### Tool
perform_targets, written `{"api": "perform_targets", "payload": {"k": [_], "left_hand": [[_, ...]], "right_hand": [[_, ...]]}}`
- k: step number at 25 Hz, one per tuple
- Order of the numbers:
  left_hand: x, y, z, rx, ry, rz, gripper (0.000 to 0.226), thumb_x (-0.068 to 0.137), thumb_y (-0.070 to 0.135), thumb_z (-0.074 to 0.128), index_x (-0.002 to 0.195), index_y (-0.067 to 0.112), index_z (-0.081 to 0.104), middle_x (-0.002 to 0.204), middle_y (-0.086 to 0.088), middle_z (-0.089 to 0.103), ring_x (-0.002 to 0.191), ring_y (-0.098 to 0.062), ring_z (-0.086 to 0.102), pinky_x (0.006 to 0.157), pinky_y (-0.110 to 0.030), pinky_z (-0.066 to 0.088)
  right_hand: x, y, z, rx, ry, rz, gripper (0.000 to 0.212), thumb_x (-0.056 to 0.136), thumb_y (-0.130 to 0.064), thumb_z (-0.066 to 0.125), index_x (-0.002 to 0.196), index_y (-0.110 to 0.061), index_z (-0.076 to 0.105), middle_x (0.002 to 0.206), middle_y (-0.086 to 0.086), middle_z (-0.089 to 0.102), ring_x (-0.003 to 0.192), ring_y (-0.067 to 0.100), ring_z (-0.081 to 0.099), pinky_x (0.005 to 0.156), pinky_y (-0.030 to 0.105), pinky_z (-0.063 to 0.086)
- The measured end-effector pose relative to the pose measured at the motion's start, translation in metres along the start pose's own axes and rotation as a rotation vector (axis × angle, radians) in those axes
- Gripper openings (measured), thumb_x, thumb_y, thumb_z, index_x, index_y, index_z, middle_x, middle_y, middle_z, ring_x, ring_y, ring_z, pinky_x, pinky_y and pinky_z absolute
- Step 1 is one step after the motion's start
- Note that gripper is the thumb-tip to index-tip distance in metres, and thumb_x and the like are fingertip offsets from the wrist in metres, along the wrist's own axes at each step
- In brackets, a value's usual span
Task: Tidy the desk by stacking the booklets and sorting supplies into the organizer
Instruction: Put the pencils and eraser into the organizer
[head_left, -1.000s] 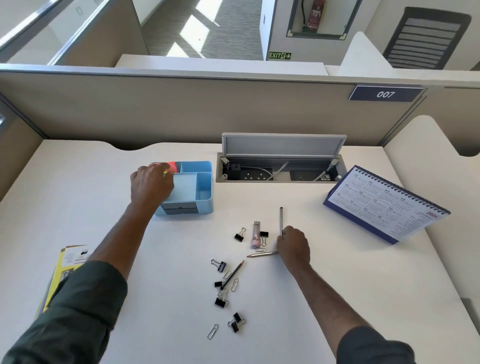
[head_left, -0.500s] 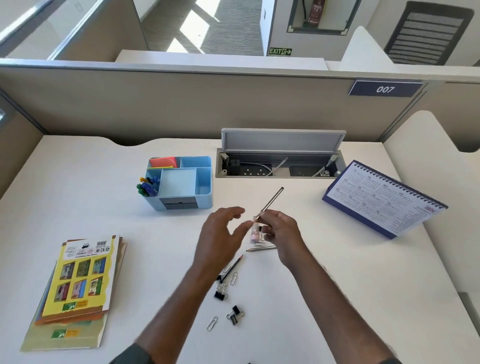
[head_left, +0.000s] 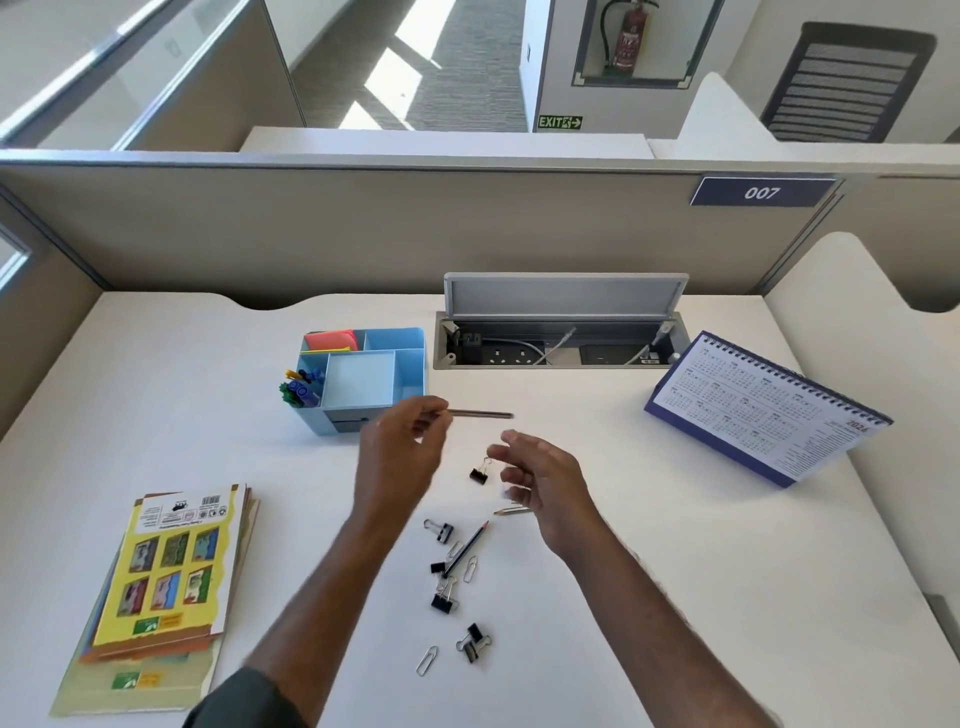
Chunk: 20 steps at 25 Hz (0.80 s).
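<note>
A: Hands?
B: Left hand (head_left: 402, 447) pinches a grey pen (head_left: 480, 414), just right of the blue organizer (head_left: 363, 379). Right hand (head_left: 540, 478) loose, fingers relaxed, holding nothing.
A: Booklets?
B: Booklets (head_left: 166, 587) stacked near-left on the counter (head_left: 675, 545). Binder clips (head_left: 441, 571) scattered centre.

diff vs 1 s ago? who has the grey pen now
The grey pen passed from right hand to left hand: the right lifted it off the desk, the left came back from the blue organizer and now pinches it, pointing right. The right hand has let go and hangs open. Binder clips, pencils and booklets lie unchanged.
</note>
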<state>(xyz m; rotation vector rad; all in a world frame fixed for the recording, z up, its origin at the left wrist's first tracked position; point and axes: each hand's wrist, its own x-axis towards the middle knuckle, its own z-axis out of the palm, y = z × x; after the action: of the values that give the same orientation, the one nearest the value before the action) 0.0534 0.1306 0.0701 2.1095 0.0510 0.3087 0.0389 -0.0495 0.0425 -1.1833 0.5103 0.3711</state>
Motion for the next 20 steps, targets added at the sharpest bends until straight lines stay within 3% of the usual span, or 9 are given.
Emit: {"api": "perform_targets", "payload": {"k": [4, 8, 13, 20], "left_hand": [[0.051, -0.014, -0.039, 0.052, 0.140, -0.007, 0.011, 0.089, 0.014, 0.074, 0.099, 0.013, 0.077, 0.087, 0.004, 0.076, 0.077, -0.010, 0.071, 0.082, -0.023, 0.056], [0.104, -0.034, -0.062, 0.217, 0.218, 0.006, 0.015, 0.094, 0.015, 0.065, 0.102, 0.010, 0.076, 0.093, -0.002, 0.077, 0.083, -0.018, 0.070, 0.082, -0.027, 0.052], [0.141, -0.064, -0.056, 0.422, 0.136, -0.014, 0.022, 0.096, 0.012, 0.054, 0.102, 0.008, 0.075, 0.103, -0.011, 0.076, 0.096, -0.032, 0.067, 0.081, -0.035, 0.050], [0.158, -0.096, -0.036, 0.583, -0.028, -0.145, 0.025, 0.094, 0.009, 0.054, 0.099, 0.016, 0.077, 0.102, -0.013, 0.074, 0.088, -0.037, 0.063, 0.069, -0.034, 0.046]], "right_hand": [[0.001, 0.021, -0.031, -0.057, 0.092, 0.035, 0.027, 0.092, -0.028, 0.066, 0.112, -0.010, 0.067, 0.099, 0.007, 0.077, 0.076, 0.019, 0.061, 0.059, 0.025, 0.040], [0.001, 0.040, -0.052, -0.165, 0.220, 0.028, 0.015, 0.093, -0.022, 0.065, 0.103, -0.011, 0.069, 0.078, -0.002, 0.071, 0.064, 0.012, 0.057, 0.061, 0.026, 0.042], [0.008, 0.053, -0.062, -0.310, 0.309, 0.000, 0.007, 0.090, -0.021, 0.068, 0.092, -0.015, 0.070, 0.075, 0.000, 0.064, 0.061, 0.013, 0.059, 0.056, 0.026, 0.045], [0.009, 0.066, -0.073, -0.388, 0.309, -0.051, 0.005, 0.090, -0.022, 0.068, 0.089, -0.019, 0.072, 0.066, -0.005, 0.065, 0.058, 0.010, 0.059, 0.055, 0.025, 0.047]]}}
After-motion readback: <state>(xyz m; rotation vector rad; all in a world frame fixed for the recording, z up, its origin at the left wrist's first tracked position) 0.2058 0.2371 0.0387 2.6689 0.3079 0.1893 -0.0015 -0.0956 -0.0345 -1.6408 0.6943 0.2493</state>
